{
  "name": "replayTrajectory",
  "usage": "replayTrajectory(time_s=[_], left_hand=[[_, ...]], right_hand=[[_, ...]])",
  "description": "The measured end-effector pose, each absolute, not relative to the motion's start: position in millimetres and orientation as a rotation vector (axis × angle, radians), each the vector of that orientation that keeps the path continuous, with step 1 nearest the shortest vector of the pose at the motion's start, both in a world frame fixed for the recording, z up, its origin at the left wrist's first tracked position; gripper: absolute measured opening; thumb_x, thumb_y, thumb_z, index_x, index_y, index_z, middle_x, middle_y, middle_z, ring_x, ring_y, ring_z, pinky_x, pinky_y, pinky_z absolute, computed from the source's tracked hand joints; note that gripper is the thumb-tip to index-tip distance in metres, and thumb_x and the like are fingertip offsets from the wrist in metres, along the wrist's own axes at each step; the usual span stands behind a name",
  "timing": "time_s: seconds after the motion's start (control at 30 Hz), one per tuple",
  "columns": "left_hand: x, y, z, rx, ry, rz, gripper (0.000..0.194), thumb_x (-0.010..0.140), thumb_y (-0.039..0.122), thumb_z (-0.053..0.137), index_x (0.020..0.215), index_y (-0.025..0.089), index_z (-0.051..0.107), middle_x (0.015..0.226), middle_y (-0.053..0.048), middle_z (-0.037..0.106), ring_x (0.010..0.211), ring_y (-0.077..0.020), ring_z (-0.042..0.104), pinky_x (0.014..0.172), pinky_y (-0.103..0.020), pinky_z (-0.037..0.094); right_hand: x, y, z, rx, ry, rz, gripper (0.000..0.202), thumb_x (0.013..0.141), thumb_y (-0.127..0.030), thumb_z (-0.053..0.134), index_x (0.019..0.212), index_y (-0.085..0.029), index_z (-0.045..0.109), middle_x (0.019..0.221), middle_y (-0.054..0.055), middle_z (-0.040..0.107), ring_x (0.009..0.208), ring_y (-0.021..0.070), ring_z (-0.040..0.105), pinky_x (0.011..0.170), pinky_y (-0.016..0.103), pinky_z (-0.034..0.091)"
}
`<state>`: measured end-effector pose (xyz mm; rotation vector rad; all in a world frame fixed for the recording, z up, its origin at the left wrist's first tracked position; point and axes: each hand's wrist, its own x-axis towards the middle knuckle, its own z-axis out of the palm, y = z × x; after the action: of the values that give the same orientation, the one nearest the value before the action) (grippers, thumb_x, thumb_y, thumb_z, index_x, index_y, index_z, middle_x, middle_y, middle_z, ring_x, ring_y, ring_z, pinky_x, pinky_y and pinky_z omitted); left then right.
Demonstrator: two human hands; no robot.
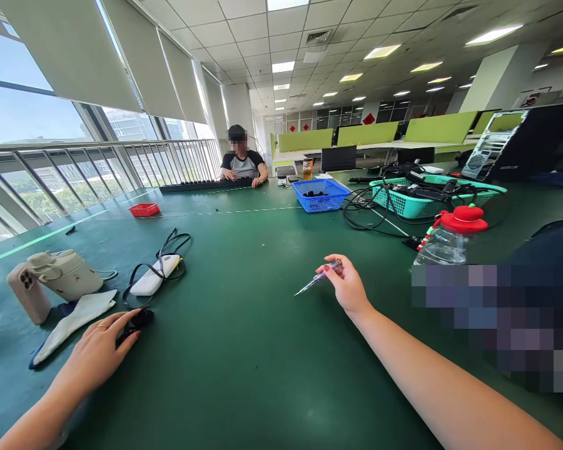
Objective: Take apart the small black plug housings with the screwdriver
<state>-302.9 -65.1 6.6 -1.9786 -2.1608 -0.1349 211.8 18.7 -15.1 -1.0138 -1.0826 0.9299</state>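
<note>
In my right hand (349, 287) is a slim screwdriver (313, 282) with a clear, purplish handle. Thumb and fingers pinch its handle, and the metal tip points down to the left, close to the green tabletop (244, 350). At the left, my left hand (98, 347) has its thumb and fingers around a small black object (141, 319) on the table; its kind cannot be made out. Just behind it lies a white device (152, 280) with a black strap. A white cloth or pouch (72, 325) lies beside my left hand.
A phone (28, 294) leans by a cream bottle (65, 274). Farther off stand a red tray (144, 210), a blue basket (321, 199) of black parts and a teal basket (403, 201) of cables. A red-lidded bottle (450, 237) is right, near a blurred person. Another person (243, 162) sits opposite.
</note>
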Motion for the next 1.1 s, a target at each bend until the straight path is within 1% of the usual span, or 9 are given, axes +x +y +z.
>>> replayTrajectory(time_s=[0.27,0.43,0.53,0.6,0.7,0.8,0.87,0.97,1.1], left_hand=[[-311.3,-83.9,1.8,-1.972,-2.191,-0.206,0.069,0.085,0.053,0.033,0.134,0.015,0.063,0.113,-0.016,0.074,0.107,-0.0343,0.066,0.1,-0.049,0.05],[-302.9,-85.9,21.7,-1.753,-2.267,-0.42,0.053,0.09,0.054,0.034,0.122,0.031,0.069,0.121,-0.006,0.07,0.104,-0.0308,0.066,0.092,-0.048,0.055],[-286.3,-82.8,39.1,-1.662,-2.428,-0.592,0.048,0.087,0.052,0.039,0.113,0.028,0.072,0.117,-0.005,0.071,0.103,-0.0306,0.067,0.092,-0.048,0.055],[-277.6,-79.4,46.0,-1.654,-2.617,-0.806,0.049,0.082,0.053,0.048,0.113,0.024,0.072,0.109,-0.007,0.073,0.098,-0.0304,0.07,0.09,-0.047,0.057],[-274.3,-74.2,46.9,-1.607,-2.795,-1.321,0.065,0.074,0.063,0.06,0.122,0.019,0.067,0.104,-0.008,0.075,0.1,-0.029,0.071,0.084,-0.039,0.06],[-277.2,-71.5,45.0,-1.539,-2.796,-1.726,0.072,0.068,0.069,0.065,0.122,0.021,0.066,0.125,-0.006,0.071,0.109,-0.0265,0.069,0.082,-0.03,0.061],[-277.1,-71.5,47.6,-1.523,-2.79,-1.865,0.067,0.067,0.064,0.071,0.119,0.021,0.067,0.133,-0.005,0.067,0.112,-0.0253,0.068,0.087,-0.029,0.06],[-271.7,-71.9,57.6,-1.548,-2.775,-1.782,0.061,0.069,0.051,0.073,0.122,0.021,0.065,0.12,-0.006,0.073,0.116,-0.0257,0.066,0.1,-0.034,0.055],[-264.7,-66.3,68.4,-1.527,-2.754,-1.121,0.053,0.077,0.051,0.064,0.123,0.024,0.067,0.105,-0.005,0.077,0.114,-0.0312,0.066,0.102,-0.05,0.05]], right_hand=[[212.9,19.0,-16.5,-1.008,-1.094,0.921,0.048,0.07,-0.059,0.075,0.098,-0.025,0.056,0.077,0.002,0.071,0.085,0.0239,0.071,0.09,0.047,0.054],[212.4,18.6,-17.5,-1.001,-1.105,0.922,0.045,0.072,-0.056,0.074,0.098,-0.025,0.056,0.078,0.002,0.072,0.085,0.0237,0.072,0.09,0.046,0.054],[212.2,19.0,-18.5,-0.994,-1.114,0.919,0.043,0.074,-0.056,0.073,0.099,-0.025,0.055,0.077,0.002,0.071,0.084,0.0234,0.071,0.089,0.046,0.054],[212.4,19.3,-18.9,-0.995,-1.12,0.913,0.043,0.074,-0.055,0.073,0.099,-0.025,0.055,0.077,0.002,0.071,0.084,0.0232,0.071,0.09,0.046,0.054],[212.8,19.0,-18.4,-0.997,-1.119,0.913,0.043,0.074,-0.055,0.073,0.099,-0.025,0.056,0.078,0.002,0.072,0.085,0.0235,0.071,0.091,0.046,0.054],[212.8,17.9,-16.7,-1.006,-1.109,0.929,0.044,0.073,-0.055,0.074,0.099,-0.025,0.056,0.078,0.002,0.072,0.086,0.0235,0.071,0.091,0.047,0.054],[212.5,17.3,-15.9,-1.012,-1.098,0.941,0.044,0.072,-0.055,0.075,0.099,-0.025,0.057,0.078,0.002,0.072,0.086,0.0236,0.071,0.092,0.047,0.054],[212.3,17.2,-15.9,-1.007,-1.101,0.943,0.045,0.071,-0.055,0.075,0.098,-0.025,0.057,0.078,0.002,0.072,0.087,0.0241,0.071,0.091,0.047,0.054],[212.3,18.1,-17.7,-1.001,-1.122,0.926,0.043,0.073,-0.054,0.074,0.099,-0.025,0.056,0.078,0.002,0.072,0.087,0.024,0.072,0.09,0.047,0.055]])
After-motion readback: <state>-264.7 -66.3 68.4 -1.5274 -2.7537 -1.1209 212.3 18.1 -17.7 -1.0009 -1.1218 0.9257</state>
